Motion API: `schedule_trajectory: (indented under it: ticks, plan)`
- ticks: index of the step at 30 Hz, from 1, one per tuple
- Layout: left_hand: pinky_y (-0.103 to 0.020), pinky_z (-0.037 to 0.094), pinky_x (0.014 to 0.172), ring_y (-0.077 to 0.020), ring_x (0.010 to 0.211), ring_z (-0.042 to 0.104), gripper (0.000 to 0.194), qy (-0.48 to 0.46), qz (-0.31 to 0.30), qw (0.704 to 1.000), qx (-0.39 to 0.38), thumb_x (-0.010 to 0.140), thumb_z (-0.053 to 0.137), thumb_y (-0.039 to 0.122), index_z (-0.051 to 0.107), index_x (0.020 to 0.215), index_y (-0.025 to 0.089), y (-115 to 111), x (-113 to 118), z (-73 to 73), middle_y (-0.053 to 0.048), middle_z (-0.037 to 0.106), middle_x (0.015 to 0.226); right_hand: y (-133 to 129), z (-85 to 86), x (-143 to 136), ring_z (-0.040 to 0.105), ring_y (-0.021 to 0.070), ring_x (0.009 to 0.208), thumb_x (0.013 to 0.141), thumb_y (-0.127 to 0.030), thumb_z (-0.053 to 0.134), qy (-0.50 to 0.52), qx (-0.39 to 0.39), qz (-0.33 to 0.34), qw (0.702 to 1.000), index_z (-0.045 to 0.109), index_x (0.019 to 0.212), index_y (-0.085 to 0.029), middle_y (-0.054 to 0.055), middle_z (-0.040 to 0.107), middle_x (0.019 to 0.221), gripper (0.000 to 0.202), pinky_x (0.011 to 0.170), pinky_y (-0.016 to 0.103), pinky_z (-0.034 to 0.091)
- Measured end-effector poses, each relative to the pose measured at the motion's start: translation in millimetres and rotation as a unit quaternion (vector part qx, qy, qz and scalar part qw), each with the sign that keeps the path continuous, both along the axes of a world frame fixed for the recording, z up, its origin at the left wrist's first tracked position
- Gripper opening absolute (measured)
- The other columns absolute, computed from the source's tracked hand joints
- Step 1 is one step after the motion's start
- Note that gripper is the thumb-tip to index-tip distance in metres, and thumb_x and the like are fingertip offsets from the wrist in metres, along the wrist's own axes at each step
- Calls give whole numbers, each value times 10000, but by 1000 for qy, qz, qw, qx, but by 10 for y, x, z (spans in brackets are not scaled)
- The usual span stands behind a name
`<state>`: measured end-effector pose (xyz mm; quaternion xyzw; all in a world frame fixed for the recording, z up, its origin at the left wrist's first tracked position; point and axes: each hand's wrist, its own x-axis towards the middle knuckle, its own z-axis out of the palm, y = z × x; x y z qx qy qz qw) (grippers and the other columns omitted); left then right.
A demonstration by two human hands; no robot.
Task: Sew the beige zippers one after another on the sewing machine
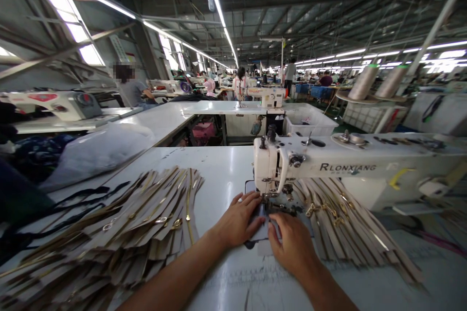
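Closest to me, two bare forearms reach in over the pale counter (pixel 222 160) and meet at a white sewing machine (pixel 346 155) lettered "RLONXIANG". Between the left grip (pixel 239 218) and the right grip (pixel 294 240) lies a small pale piece (pixel 261 211), just in front of the presser foot (pixel 265 200) and mostly covered by fingers. The left grip is unclenched: palm down, fingers stretched out toward the foot, a ring on one of them, the thumb angled in at the piece. The right grip bends in from the other side, back of the hand up, fingers curled and thumb pointing down; whether it pinches anything I can't tell.

Beside the left forearm sprawls a heap of zipper strips (pixel 160 218), beige with gold-toned teeth and pulls. More strips, the right-hand bundle (pixel 339 223), fan out beneath the machine's arm. Beyond the heap slumps a white plastic bag (pixel 105 150). Past the counter's far edge stand a white bin (pixel 310 129) and a second sewing machine (pixel 270 95). Farther back, a person in grey (pixel 131 90) is off to the left, and strip lights (pixel 219 0) run under the dark roof.
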<state>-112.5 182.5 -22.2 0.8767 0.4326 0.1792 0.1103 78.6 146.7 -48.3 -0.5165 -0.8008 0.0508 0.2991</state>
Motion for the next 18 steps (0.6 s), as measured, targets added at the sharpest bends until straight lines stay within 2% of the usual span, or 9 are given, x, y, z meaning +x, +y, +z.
schedule_trajectory:
  ticks: [6,13,15,18]
  plan:
    - [-555,236,1123,-268,1369,317,422,13,2,1000,-23,932,471,344,408,1330,216,-23,-8,34,-108,419,1438,-12,4,-3,618,199,830,894,-207,442,9,8,-1,1000,643,991,-175,46,683,901,225,775,308,392]
    - [-539,249,1122,-271,1363,328,474,16,10,1000,-17,926,479,351,375,1355,178,-21,31,50,-144,429,1425,-5,-2,3,623,194,853,896,-208,452,14,-2,0,1000,644,1002,-176,50,685,927,222,795,296,397]
    - [-557,257,1109,-290,1293,426,439,30,29,999,-16,897,528,343,448,1295,175,-38,13,119,-143,513,1345,-6,17,4,623,193,852,901,-203,446,16,-13,-5,1000,645,997,-175,47,685,923,222,790,293,393]
    - [-544,329,1060,-277,1062,603,334,60,45,996,-56,846,565,217,556,1180,192,-84,-91,274,-73,676,1074,-1,39,4,623,187,810,914,-187,418,12,-27,-12,999,646,981,-175,39,683,878,238,757,290,388]
